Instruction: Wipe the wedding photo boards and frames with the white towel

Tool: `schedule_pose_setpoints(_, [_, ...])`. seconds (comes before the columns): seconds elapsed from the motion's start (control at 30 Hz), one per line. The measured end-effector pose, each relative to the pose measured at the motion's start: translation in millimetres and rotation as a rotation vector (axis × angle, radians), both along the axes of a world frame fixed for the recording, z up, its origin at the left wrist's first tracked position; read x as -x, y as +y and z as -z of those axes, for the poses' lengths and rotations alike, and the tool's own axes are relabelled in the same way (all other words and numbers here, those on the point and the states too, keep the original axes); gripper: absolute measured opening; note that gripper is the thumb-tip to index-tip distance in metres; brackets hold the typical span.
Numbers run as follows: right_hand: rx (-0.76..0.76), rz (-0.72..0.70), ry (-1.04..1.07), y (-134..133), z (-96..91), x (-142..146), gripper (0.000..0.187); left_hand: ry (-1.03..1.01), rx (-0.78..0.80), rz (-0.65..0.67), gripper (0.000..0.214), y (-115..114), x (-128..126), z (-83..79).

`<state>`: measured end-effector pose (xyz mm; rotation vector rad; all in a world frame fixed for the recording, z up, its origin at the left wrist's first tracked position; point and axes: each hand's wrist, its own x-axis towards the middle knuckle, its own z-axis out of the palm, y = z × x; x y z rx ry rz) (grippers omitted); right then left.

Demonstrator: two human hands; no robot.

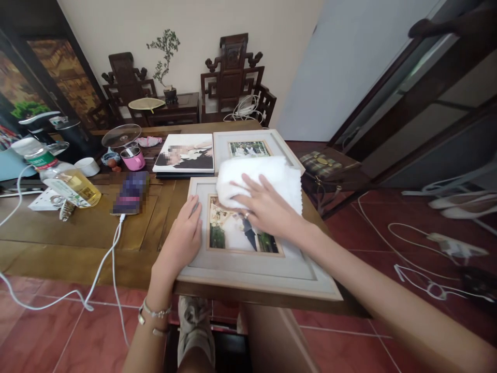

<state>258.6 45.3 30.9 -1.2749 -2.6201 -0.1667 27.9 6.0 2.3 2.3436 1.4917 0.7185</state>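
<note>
A framed photo [310, 282] in a pale wooden picture frame lies flat at the table's front edge, its picture showing figures among greenery. My left hand [184, 235] grips the frame's left side, the fingers bent over the rim and the thumb hidden. Over the upper right of the frame, my right hand [264, 207] presses a folded white cloth [285, 181] onto it, fingers spread across the fabric. The cloth hides the top of the picture and part of the border. Another framed photo [279, 142] lies just behind, partly covered by the cloth.
Left of the frames lie a photo panel [186, 153] and a phone [132, 192] with a white charging cable [112, 238]. A pink mug [133, 159] and an oil bottle [77, 181] stand farther left. Right of the table, a plaid bag [324, 163] rests on a dark seat.
</note>
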Motion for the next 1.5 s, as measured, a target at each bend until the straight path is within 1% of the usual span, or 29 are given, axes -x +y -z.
schedule_pose_setpoints(0.07, [0.055, -0.039, -0.014, -11, 0.2, 6, 0.038, 0.021, -0.01, 0.007, 0.048, 1, 0, 0.7])
schedule_pose_setpoints(0.13, [0.12, -0.084, 0.008, -33, -4.1, 10, 0.038, 0.039, -0.021, 0.015, 0.048, 1, 0, 1.7])
schedule_pose_setpoints(0.2, [0.207, -0.149, 0.031, -62, -15.1, 9, 0.042, 0.051, -0.031, 0.017, 0.049, 2, 0, 2.4])
schedule_pose_setpoints(0.27, [0.293, -0.214, 0.05, -92, -31.0, 5, 0.044, 0.056, -0.037, 0.012, 0.048, 2, 0, 2.3])
schedule_pose_setpoints(0.33, [0.328, -0.256, 0.096, -117, -46.1, 1, 0.048, 0.059, -0.036, 0.008, 0.048, 2, 0, 1.8])
schedule_pose_setpoints(0.4, [0.324, -0.273, 0.138, -132, -53.2, -1, 0.052, 0.062, -0.038, 0.006, 0.048, 2, 0, 1.6])
schedule_pose_setpoints(0.47, [0.286, -0.262, 0.168, -134, -47.9, 0, 0.052, 0.067, -0.044, 0.007, 0.048, 2, 0, 1.9])
schedule_pose_setpoints(0.53, [0.228, -0.232, 0.172, -125, -32.5, 0, 0.048, 0.07, -0.05, 0.009, 0.047, 1, 1, 2.7])
schedule_pose_setpoints(0.63, [0.11, -0.164, 0.134, -94, -6.5, -2, 0.039, 0.053, -0.052, 0.008, 0.047, 0, 1, 4.1])
schedule_pose_setpoints(0.7, [0.053, -0.109, 0.093, -69, 2.6, -5, 0.036, 0.037, -0.051, 0.0, 0.046, -1, 2, 5.0])
schedule_pose_setpoints(0.77, [0.03, -0.056, 0.056, -43, 3.2, -6, 0.036, 0.027, -0.048, -0.004, 0.046, -2, 2, 5.5])
schedule_pose_setpoints(0.83, [0.033, -0.018, 0.03, -22, -1.0, -2, 0.041, 0.013, -0.036, 0.001, 0.046, -2, 2, 5.5])
schedule_pose_setpoints(0.93, [0.07, -0.038, 0.012, -5, -7.2, 12, 0.052, -0.07, 0.002, -0.017, 0.047, -2, 1, 3.2])
schedule_pose_setpoints(1.0, [0.108, -0.105, 0.0, -8, -8.9, 25, 0.053, -0.17, 0.029, -0.054, 0.049, -3, 1, -0.2])
schedule_pose_setpoints(1.07, [0.146, -0.172, -0.017, -22, -10.2, 39, 0.051, -0.271, 0.042, -0.092, 0.052, -5, 1, -4.4])
schedule_pose_setpoints(1.17, [0.254, -0.263, -0.037, -56, -15.2, 52, 0.051, -0.359, 0.058, -0.111, 0.055, -7, 2, -9.5])
schedule_pose_setpoints(1.23, [0.332, -0.33, -0.031, -82, -20.1, 52, 0.052, -0.363, 0.075, -0.103, 0.055, -8, 2, -10.5])
schedule_pose_setpoints(1.27, [0.358, -0.354, -0.025, -94, -22.3, 49, 0.052, -0.345, 0.087, -0.095, 0.055, -8, 2, -10.2])
schedule_pose_setpoints(1.33, [0.361, -0.356, -0.011, -114, -25.5, 38, 0.052, -0.273, 0.104, -0.073, 0.053, -7, 1, -8.2])
schedule_pose_setpoints(1.4, [0.306, -0.308, 0.006, -126, -26.5, 21, 0.055, -0.178, 0.109, -0.047, 0.051, -6, 1, -5.1])
schedule_pose_setpoints(1.5, [0.174, -0.209, 0.04, -132, -23.6, -9, 0.057, -0.071, 0.079, -0.02, 0.048, -4, 0, -0.1])
